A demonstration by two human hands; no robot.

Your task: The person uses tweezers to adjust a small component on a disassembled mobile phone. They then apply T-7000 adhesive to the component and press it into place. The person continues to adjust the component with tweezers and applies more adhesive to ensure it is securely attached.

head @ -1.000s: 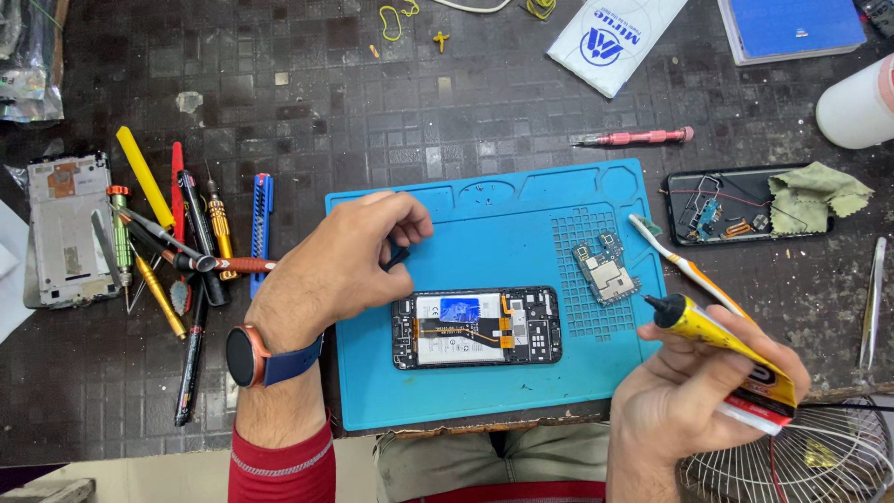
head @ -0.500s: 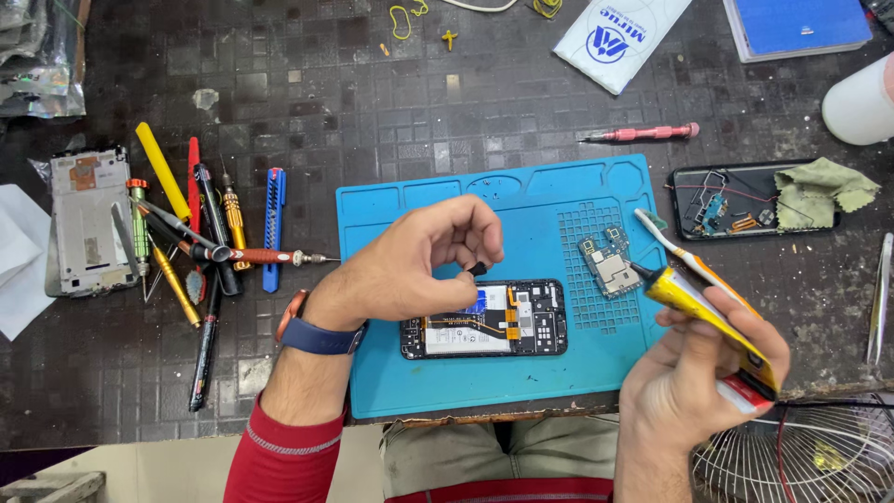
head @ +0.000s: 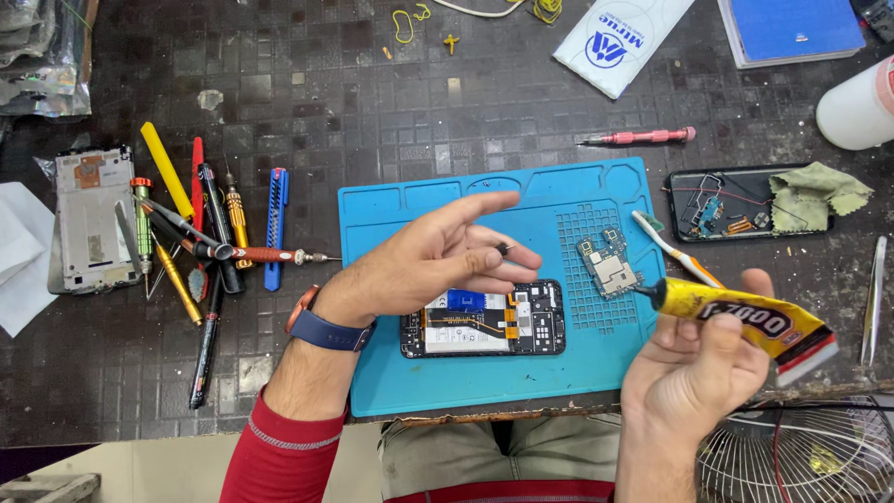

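My left hand (head: 419,265) hovers over the blue work mat (head: 559,200), palm turned sideways, with a small black cap (head: 503,249) pinched between its fingertips. Just below it on the mat lies an opened phone (head: 484,321), its battery and flex cables showing. My right hand (head: 694,373) is at the mat's lower right corner and grips a yellow glue tube (head: 745,321), black nozzle pointing left. A small circuit board (head: 607,265) rests on the mat beside the nozzle.
Screwdrivers and pry tools (head: 205,233) lie in a heap left of the mat, next to a phone frame (head: 88,219). A pink screwdriver (head: 643,137), a black phone shell (head: 717,210) with green cloth, tweezers (head: 873,298) and a white bottle (head: 857,107) sit right. A fan grille (head: 801,456) is at lower right.
My left hand has lifted off the phone and turned, fingers spreading, with the small cap in them. My right hand has tilted the glue tube flatter, nozzle pointing left.
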